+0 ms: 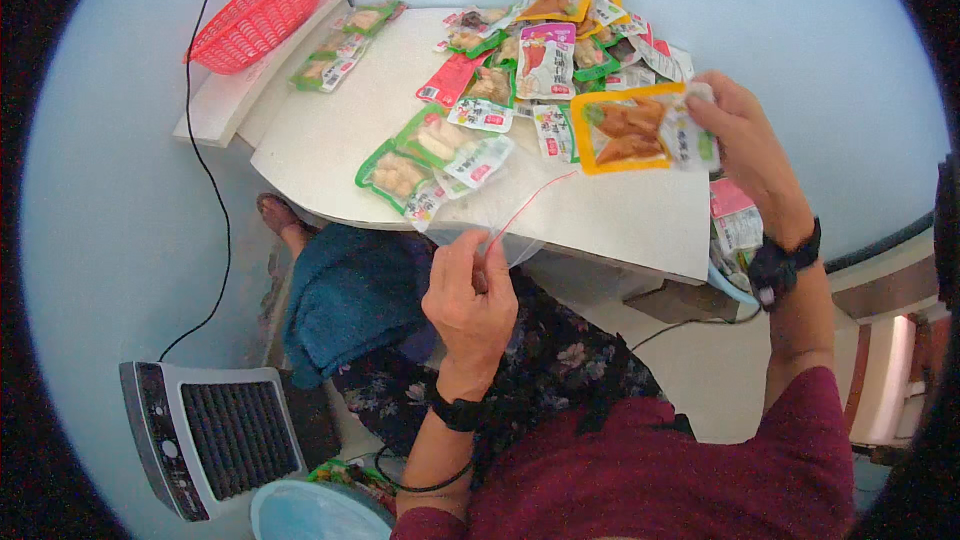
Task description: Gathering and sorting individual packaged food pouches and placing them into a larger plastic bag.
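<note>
My left hand (472, 300) pinches the red-edged rim of a clear plastic bag (517, 240) at the front edge of the white table (615, 217). My right hand (731, 127) holds a yellow-bordered sealed food packet (628, 130) by its white end, above the right part of the table. Through its window show brown pieces of food. Beyond it lies a pile of sealed packets, among them a purple and white one (546, 60). Two green-bordered packets (397, 176) with pale food lie near the front edge, just beyond my left hand.
More green-bordered packets (326, 67) lie at the table's left. A red plastic basket (262, 15) leans on a white ledge by the wall. Below right, a light blue container (727, 286) holds packets. An air cooler (225, 435) and a blue tub (322, 514) stand at lower left.
</note>
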